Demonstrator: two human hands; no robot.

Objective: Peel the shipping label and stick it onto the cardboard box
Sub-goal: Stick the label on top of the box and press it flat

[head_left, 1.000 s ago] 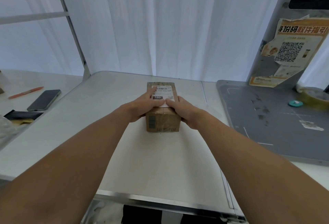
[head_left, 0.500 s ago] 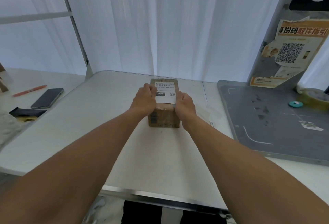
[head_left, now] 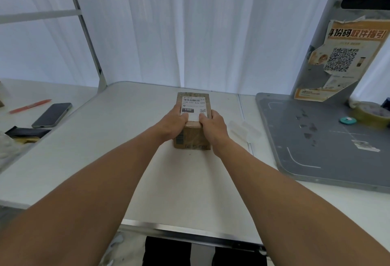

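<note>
A small brown cardboard box [head_left: 192, 136] stands near the middle of the white folding table [head_left: 105, 139], with a white rectangular shipping label [head_left: 193, 106] lying flat on its top face. The label shows a barcode, the line "150 150 A26 050", a black block reading "150" and a small QR code. The left hand [head_left: 172, 123] clasps the box's left side with its thumb pressing the label's near left corner; the right hand [head_left: 212, 125] clasps the right side, thumb on the near right corner. Just right of the box lie pale strips of peeled backing paper [head_left: 242, 129]. On the grey post at the right hangs a torn orange poster [head_left: 346, 58] with a QR code and large Chinese characters, partly cut off.
</note>
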